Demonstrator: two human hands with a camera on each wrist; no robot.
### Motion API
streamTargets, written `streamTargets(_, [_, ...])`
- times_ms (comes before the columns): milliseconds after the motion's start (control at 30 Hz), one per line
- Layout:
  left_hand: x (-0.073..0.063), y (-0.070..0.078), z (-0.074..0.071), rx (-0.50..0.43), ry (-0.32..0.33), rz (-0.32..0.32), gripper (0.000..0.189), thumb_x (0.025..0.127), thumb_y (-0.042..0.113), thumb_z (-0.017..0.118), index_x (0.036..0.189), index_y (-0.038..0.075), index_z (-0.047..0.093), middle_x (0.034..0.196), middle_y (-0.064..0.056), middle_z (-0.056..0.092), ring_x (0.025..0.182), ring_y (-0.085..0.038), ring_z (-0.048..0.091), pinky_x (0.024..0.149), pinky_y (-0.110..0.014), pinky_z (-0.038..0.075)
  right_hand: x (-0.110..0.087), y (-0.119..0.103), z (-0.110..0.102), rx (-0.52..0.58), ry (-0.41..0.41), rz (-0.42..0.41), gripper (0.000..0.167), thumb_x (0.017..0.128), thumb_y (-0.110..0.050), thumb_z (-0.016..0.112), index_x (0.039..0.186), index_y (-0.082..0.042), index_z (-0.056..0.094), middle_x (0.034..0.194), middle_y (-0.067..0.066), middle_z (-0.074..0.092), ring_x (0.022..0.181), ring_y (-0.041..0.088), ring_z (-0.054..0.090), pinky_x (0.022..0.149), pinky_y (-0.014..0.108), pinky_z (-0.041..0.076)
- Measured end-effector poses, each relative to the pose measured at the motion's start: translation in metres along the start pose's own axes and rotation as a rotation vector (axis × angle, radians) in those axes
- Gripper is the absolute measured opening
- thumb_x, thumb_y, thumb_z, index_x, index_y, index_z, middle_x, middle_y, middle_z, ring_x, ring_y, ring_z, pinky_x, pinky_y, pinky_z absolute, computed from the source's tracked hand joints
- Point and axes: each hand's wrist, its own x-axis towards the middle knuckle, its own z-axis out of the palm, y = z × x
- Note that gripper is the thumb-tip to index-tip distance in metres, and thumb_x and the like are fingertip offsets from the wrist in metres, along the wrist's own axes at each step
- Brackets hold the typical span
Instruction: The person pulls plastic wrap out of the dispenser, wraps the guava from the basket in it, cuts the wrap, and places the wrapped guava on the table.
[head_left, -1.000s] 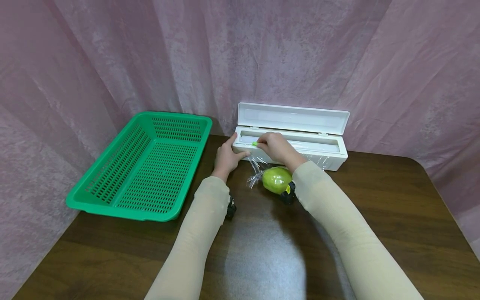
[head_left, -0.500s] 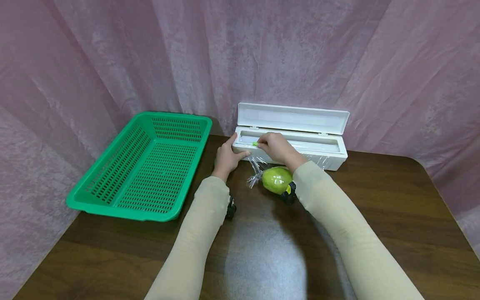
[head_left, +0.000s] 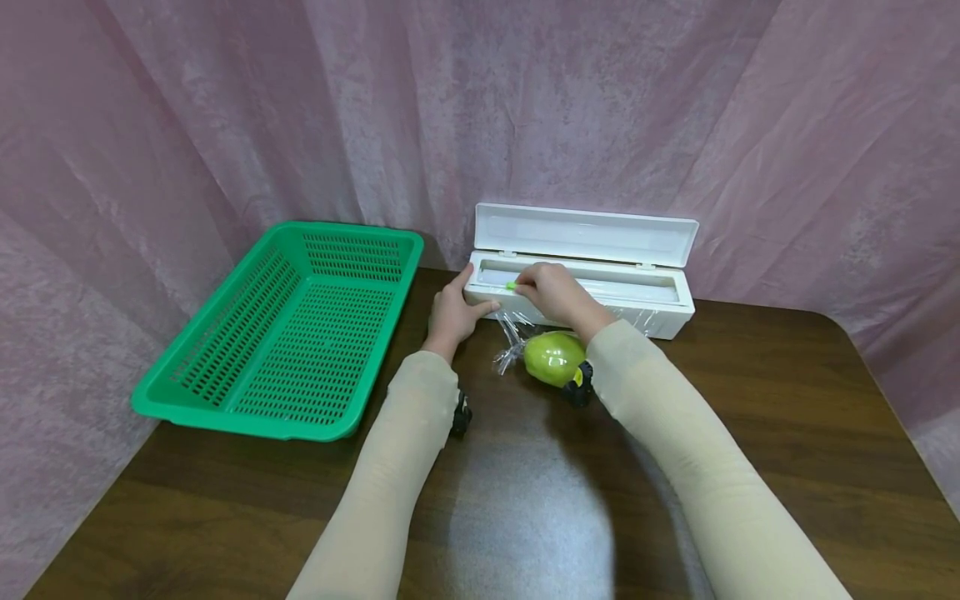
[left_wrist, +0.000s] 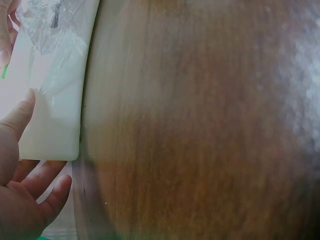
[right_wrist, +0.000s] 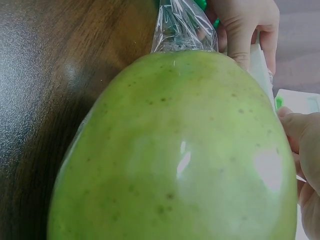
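A white cling film dispenser (head_left: 671,323) stands in the head view with its long lid (head_left: 585,236) raised. My left hand (head_left: 452,317) grips its left end; in the left wrist view the thumb (left_wrist: 21,115) lies on the front face and the fingers wrap behind the end. Between thumb and fingertips my right hand (head_left: 553,296) pinches the small green slide cutter (head_left: 511,287) near the dispenser's left end. A green oval fruit (head_left: 553,360), wrapped in clear cling film, lies before the dispenser under my right wrist. Its film is twisted (head_left: 510,357) on the left, and loose film reaches the dispenser's front.
A green slotted plastic basket (head_left: 375,350) sits at the left on the brown wooden table (head_left: 780,400). Pink curtain (head_left: 600,100) hangs behind and at both sides. Wrist cameras (head_left: 577,387) are strapped under both sleeves, the right one close against the fruit.
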Motion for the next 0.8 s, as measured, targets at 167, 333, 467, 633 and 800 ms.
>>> streamTargets(167, [0.0000,0.0003,-0.0003,0.005,-0.007,-0.005,0.085,0.078,0.040,0.076,0.149,0.028,0.031,0.149,-0.005,0.040,0.132,-0.027,0.043,0.104,-0.043,0.041,0.0003,0.0011,-0.0005,-0.005,0.001,0.000,0.027,0.095,-0.019,0.057,0.113,0.000,0.065,0.110,0.016,0.067,0.102,0.027,0.063,0.092,0.039,0.050])
streamTargets(333, [0.0004,0.0006,-0.0004,0.000,0.002,-0.001,0.086,0.077,0.038,0.077,0.149,0.026,0.032,0.148,-0.006,0.042,0.132,-0.026,0.044,0.105,-0.043,0.040,0.0007,0.0011,-0.0013,-0.009,0.005,-0.007,0.027,0.095,-0.019,0.058,0.112,0.000,0.066,0.110,0.015,0.068,0.101,0.027,0.063,0.092,0.039,0.050])
streamTargets(467, [0.0006,0.0003,-0.0002,0.002,0.000,-0.001,0.086,0.077,0.039,0.076,0.149,0.027,0.031,0.149,-0.005,0.041,0.133,-0.026,0.043,0.105,-0.043,0.040,0.0004,0.0008,-0.0017,-0.008,0.000,-0.003,0.027,0.095,-0.019,0.057,0.113,0.000,0.065,0.110,0.016,0.067,0.101,0.027,0.063,0.092,0.039,0.050])
streamTargets(633, [0.0005,0.0002,0.0000,0.007,-0.002,0.001,0.085,0.077,0.040,0.076,0.149,0.027,0.031,0.149,-0.004,0.040,0.133,-0.026,0.042,0.105,-0.043,0.040,0.0005,0.0018,-0.0014,-0.013,-0.003,0.000,0.027,0.095,-0.019,0.057,0.113,0.000,0.065,0.110,0.015,0.067,0.101,0.027,0.063,0.092,0.039,0.050])
streamTargets(800, [0.0003,-0.0002,0.0005,0.012,-0.005,-0.001,0.085,0.078,0.039,0.076,0.149,0.027,0.031,0.149,-0.004,0.041,0.133,-0.026,0.043,0.106,-0.042,0.039,0.0007,0.0029,-0.0010,-0.022,-0.005,0.007,0.026,0.095,-0.019,0.057,0.112,-0.001,0.066,0.109,0.014,0.068,0.100,0.026,0.063,0.091,0.039,0.050])
